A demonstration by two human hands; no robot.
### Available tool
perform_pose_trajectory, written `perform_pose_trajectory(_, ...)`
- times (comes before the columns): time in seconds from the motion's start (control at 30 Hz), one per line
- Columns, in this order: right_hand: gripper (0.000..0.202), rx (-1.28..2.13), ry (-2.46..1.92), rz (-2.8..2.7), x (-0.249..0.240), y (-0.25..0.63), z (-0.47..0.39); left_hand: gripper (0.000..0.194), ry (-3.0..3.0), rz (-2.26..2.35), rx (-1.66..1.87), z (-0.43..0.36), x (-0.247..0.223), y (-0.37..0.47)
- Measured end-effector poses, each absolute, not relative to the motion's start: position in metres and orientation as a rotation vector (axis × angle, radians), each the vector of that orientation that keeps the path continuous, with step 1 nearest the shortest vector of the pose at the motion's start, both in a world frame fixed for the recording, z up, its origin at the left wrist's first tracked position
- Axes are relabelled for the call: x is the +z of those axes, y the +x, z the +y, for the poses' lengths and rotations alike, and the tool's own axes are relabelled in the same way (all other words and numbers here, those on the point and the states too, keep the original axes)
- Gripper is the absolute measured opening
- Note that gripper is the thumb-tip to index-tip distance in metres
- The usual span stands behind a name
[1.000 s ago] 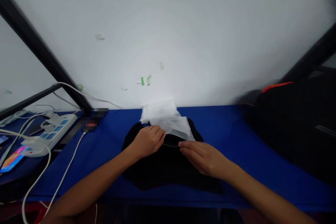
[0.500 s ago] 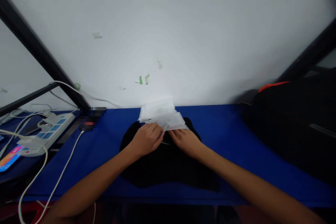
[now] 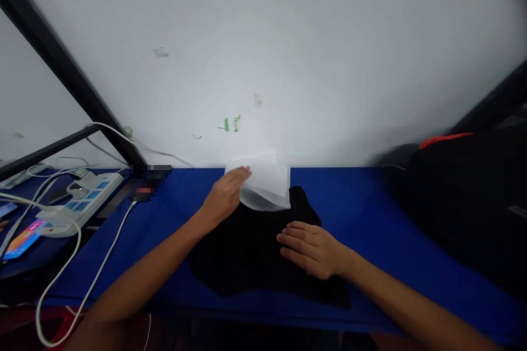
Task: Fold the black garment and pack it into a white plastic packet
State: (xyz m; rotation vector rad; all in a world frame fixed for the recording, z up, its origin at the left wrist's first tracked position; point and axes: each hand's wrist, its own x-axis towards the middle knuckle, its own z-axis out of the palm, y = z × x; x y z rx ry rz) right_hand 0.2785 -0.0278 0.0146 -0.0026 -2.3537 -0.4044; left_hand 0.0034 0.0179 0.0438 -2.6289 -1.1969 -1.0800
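A black cloth item (image 3: 247, 252), perhaps a garment, lies spread on the blue table (image 3: 349, 203) in front of me. At its far edge, against the wall, rests a stack of thin white sheets or bags (image 3: 267, 175); their exact kind I cannot make out. The nearest one bulges at its front edge, over the cloth. My left hand (image 3: 224, 194) is at the left side of the white stack, fingers stretched out over it, thumb side partly hidden. My right hand (image 3: 308, 249) lies flat on the right part of the black cloth, fingers extended and holding nothing.
At the left are a white power strip (image 3: 88, 197) with plugs and cables, a lit phone (image 3: 24, 238) and a blurred dark object (image 3: 150, 184). A white cable (image 3: 102, 263) hangs over the table's front. A large black bag (image 3: 473, 214) fills the right side.
My hands have moved apart. The right has let go of the white sheet and come down onto the cloth; the left has opened over the stack, where the white sheet now lies flatter.
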Motion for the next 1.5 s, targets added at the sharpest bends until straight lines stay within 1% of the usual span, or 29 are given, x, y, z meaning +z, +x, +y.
perform_pose_trajectory(0.07, 0.031, -0.378, -0.066, -2.371, 0.010, 0.279, -0.024, 0.057, -2.557, -1.311, -1.034, 0.040, 0.045, -0.001)
perform_pose_trajectory(0.13, 0.031, -0.360, -0.147, -2.400, 0.006, 0.279, -0.020, 0.059, -2.598, -1.518, -0.784, 0.062, 0.041, -0.004)
perform_pose_trajectory(0.17, 0.031, -0.358, -0.183, -2.415, 0.005, 0.279, -0.018, 0.056, -2.636, -1.562, -0.691, 0.072, 0.037, -0.004)
perform_pose_trajectory(0.23, 0.031, -0.366, -0.240, -2.439, 0.004, 0.279, -0.016, 0.045, -2.730, -1.597, -0.519, 0.088, 0.029, -0.004)
perform_pose_trajectory(0.3, 0.032, -0.383, -0.288, -2.458, 0.005, 0.280, -0.016, 0.036, -2.800, -1.597, -0.406, 0.098, 0.025, -0.001)
perform_pose_trajectory(0.33, 0.033, -0.394, -0.312, -2.465, 0.005, 0.280, -0.016, 0.037, -2.812, -1.605, -0.371, 0.101, 0.024, 0.002)
perform_pose_trajectory(0.53, 0.038, -0.416, -0.526, -2.362, -0.001, 0.284, -0.014, 0.067, -2.729, -1.682, -0.405, 0.111, 0.028, 0.028)
perform_pose_trajectory(0.63, 0.046, -0.346, -0.635, -2.338, -0.006, 0.285, -0.013, 0.081, -2.816, -1.680, -0.279, 0.120, 0.017, 0.035)
perform_pose_trajectory(0.73, 0.048, -0.315, -0.602, -2.371, -0.006, 0.285, -0.014, 0.084, -2.944, -1.678, -0.086, 0.130, 0.003, 0.036)
perform_pose_trajectory(0.83, 0.041, -0.302, -0.558, -2.403, -0.003, 0.284, -0.014, 0.081, -3.016, -1.684, 0.005, 0.135, 0.000, 0.036)
perform_pose_trajectory(0.97, 0.039, -0.257, -0.568, -2.408, -0.005, 0.283, -0.013, 0.075, -3.054, -1.639, -0.090, 0.118, 0.019, 0.043)
perform_pose_trajectory(1.07, 0.042, -0.165, -0.619, -2.394, -0.009, 0.285, -0.012, 0.069, -3.148, -1.470, -0.265, 0.077, 0.036, 0.053)
perform_pose_trajectory(1.1, 0.043, -0.132, -0.627, -2.389, -0.010, 0.285, -0.012, 0.071, -3.226, -1.369, -0.326, 0.060, 0.040, 0.057)
perform_pose_trajectory(1.13, 0.043, -0.102, -0.626, -2.383, -0.010, 0.286, -0.012, 0.080, -3.382, -1.217, -0.465, 0.043, 0.043, 0.060)
perform_pose_trajectory(1.2, 0.043, -0.029, -0.635, -2.372, -0.010, 0.287, -0.014, 0.100, -3.542, -1.032, -0.565, 0.012, 0.046, 0.063)
perform_pose_trajectory(1.27, 0.040, 0.049, -0.691, -2.352, -0.007, 0.289, -0.017, 0.101, -3.522, -1.086, -0.661, -0.009, 0.049, 0.060)
perform_pose_trajectory(1.33, 0.040, 0.072, -0.737, -2.345, -0.003, 0.295, -0.020, 0.093, -3.451, -1.212, -0.783, -0.020, 0.052, 0.051)
perform_pose_trajectory(1.4, 0.041, 0.019, -0.719, -2.362, 0.001, 0.305, -0.020, 0.088, -3.383, -1.312, -0.886, -0.024, 0.056, 0.034)
perform_pose_trajectory(1.5, 0.039, 0.028, -0.685, -2.404, 0.005, 0.318, -0.017, 0.090, -3.296, -1.409, -0.867, -0.030, 0.058, 0.003)
